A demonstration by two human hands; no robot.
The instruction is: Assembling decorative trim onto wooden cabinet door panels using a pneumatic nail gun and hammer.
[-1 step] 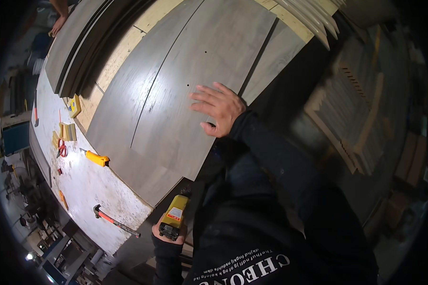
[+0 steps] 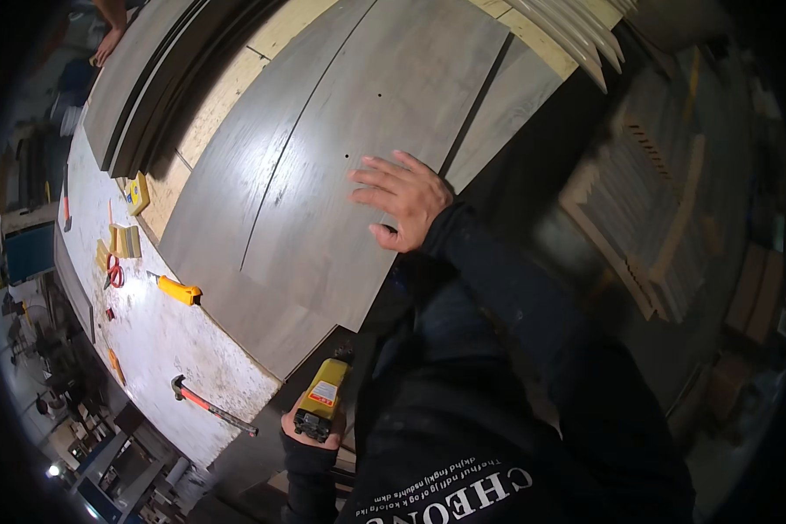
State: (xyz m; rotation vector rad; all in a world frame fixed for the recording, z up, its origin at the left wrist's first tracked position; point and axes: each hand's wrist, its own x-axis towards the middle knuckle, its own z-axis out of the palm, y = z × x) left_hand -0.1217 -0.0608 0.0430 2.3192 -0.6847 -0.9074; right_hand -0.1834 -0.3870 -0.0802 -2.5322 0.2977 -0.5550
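Observation:
My right hand [image 2: 406, 201] lies with its fingers spread on a grey wood-grain panel [image 2: 323, 218], close to its right edge. Two small dark holes show in the panel just beyond my fingertips. Down by the panel's near corner, my left hand [image 2: 325, 437] grips a yellow and black power tool [image 2: 327, 389]. Its exact kind cannot be made out, and most of the fingers are hidden under its body. A long dark seam [image 2: 290, 140] runs along the panel, and a dark gap shows near its right side.
On the white worktop [image 2: 175, 358] lie a hammer [image 2: 210, 406], a yellow utility knife [image 2: 179, 291], red-handled scissors [image 2: 113, 272] and yellow blocks [image 2: 125, 242]. Dark boards [image 2: 148, 113] are stacked far left, near another person's hand [image 2: 107, 45]. Stacked strips [image 2: 642, 218] stand at the right.

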